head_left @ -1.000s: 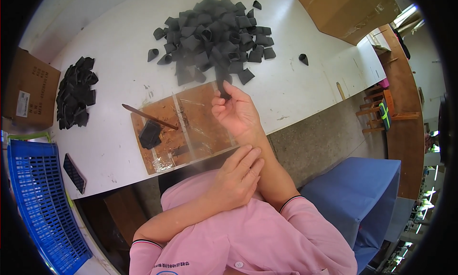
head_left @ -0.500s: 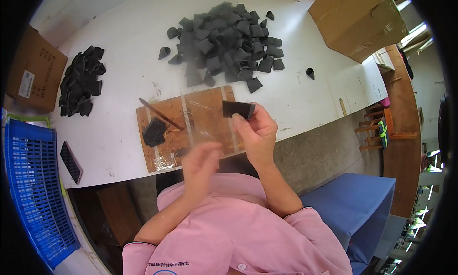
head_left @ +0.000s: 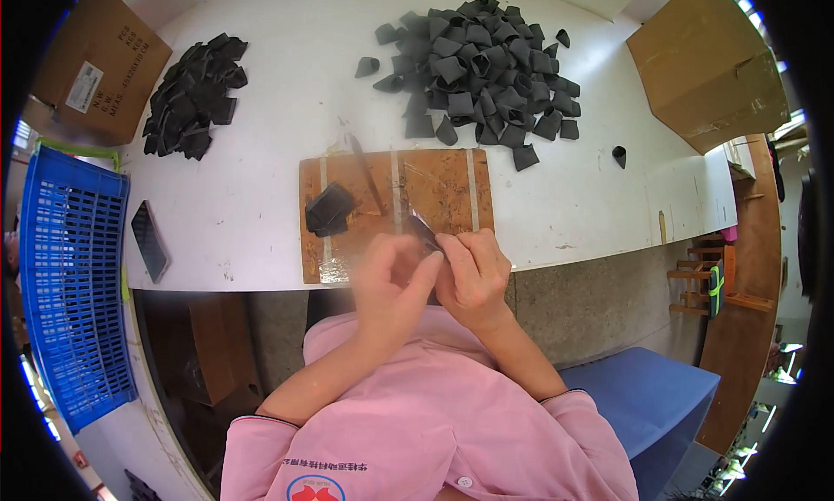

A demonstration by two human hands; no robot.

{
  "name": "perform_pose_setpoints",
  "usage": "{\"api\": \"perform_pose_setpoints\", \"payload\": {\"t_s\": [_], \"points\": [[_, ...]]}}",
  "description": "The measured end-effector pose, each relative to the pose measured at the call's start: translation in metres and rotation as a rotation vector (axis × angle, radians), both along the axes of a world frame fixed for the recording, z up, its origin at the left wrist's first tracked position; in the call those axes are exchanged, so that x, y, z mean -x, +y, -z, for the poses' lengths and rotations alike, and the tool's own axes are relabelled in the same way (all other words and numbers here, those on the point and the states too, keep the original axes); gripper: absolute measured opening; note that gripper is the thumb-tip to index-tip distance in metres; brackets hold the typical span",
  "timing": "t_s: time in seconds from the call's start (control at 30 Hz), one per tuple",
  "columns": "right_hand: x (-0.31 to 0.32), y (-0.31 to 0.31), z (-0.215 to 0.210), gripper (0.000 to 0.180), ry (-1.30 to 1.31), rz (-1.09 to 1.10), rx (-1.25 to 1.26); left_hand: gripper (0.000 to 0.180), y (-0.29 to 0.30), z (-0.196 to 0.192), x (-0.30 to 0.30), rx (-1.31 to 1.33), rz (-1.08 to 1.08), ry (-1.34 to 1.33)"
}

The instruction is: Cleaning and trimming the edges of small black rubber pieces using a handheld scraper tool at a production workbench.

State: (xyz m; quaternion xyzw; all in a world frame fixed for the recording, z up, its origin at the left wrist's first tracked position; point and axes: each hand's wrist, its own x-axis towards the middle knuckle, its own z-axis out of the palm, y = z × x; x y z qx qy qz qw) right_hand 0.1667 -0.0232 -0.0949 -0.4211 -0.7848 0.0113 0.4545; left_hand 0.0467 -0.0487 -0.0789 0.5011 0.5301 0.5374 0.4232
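A small flat piece of black fabric [head_left: 423, 231] is held above the near part of the wooden board [head_left: 434, 175], turned nearly edge-on. My right hand [head_left: 474, 271] pinches it between thumb and fingers. Close beside it, my left hand [head_left: 393, 280] is curled and slightly blurred, its thumb pressed to the near end of the piece. On the board's left side lies a small stack of black pieces [head_left: 329, 210]. A thin brown rod [head_left: 368, 180] lies slantwise over the board's far edge.
Beyond the board rises a big heap of folded black pieces [head_left: 486, 67]. A flatter black pile [head_left: 195, 97] lies at the left. Cardboard boxes [head_left: 109, 75] stand at both far corners. A phone [head_left: 150, 240] and a blue basket [head_left: 78, 284] are left; a blue bin [head_left: 643, 392] is right.
My right hand has lowered the black piece toward me and turned it edge-on. My left hand has come up to meet it. The whole view has shifted, with the table now sitting straighter.
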Motion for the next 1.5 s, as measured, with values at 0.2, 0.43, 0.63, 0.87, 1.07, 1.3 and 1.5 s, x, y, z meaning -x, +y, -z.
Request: {"api": "perform_pose_setpoints", "payload": {"t_s": [0.2,0.43,0.63,0.87,1.07,1.3,1.5], "points": [[0.005,-0.001,0.003,0.03,-0.11,-0.041,-0.055,0.005,0.002,0.001,0.006,0.133,-0.047,-0.118],[0.007,-0.007,0.011,0.033,-0.198,-0.001,-0.132,0.004,0.005,-0.003,0.017,0.304,-0.044,-0.32],[0.007,-0.007,0.015,0.031,-0.133,-0.055,-0.201,0.004,0.007,-0.002,0.025,0.388,-0.034,-0.518],[0.013,-0.012,-0.003,0.033,1.573,-0.697,0.941,0.008,0.008,0.005,0.031,0.297,-0.064,-0.532],[0.01,-0.012,-0.006,0.041,1.743,-0.677,1.301,0.012,0.014,0.002,0.02,0.356,-0.107,-0.923],[0.015,-0.024,-0.019,0.035,0.363,-0.539,0.685,0.033,0.018,0.005,0.023,0.55,0.129,-0.992],[0.02,-0.024,-0.023,0.033,0.315,-0.573,0.648,0.031,0.016,0.002,0.028,0.603,0.161,-1.08]]}}
